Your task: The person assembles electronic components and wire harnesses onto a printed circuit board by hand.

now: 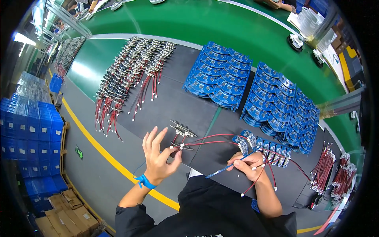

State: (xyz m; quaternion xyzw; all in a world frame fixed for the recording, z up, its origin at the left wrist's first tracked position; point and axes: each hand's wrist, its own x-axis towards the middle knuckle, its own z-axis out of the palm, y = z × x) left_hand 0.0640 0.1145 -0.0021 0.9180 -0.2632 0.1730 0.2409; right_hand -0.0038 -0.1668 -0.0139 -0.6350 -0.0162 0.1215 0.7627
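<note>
My right hand (249, 164) pinches a blue circuit board (219, 170), seen nearly edge-on, between thumb and fingers. Red and black wires with white plugs (242, 194) hang about that hand. My left hand (158, 153) has its fingers spread, thumb and index apart. Its index fingertip is at a small board with a white connector (182, 145), apparently touching it. Just beyond lie more small boards (182, 129) on the dark mat. Red wires (215, 142) run from there toward the right hand. A blue wrist strap (145, 181) circles my left wrist.
Stacks of blue boards (218, 77) and more blue boards (268, 96) stand at the far side. Wired boards (134, 71) pile up at far left. Small boards (276, 152) lie beside my right hand, with wire bundles (324, 166) farther right. A green conveyor (169, 19) runs behind.
</note>
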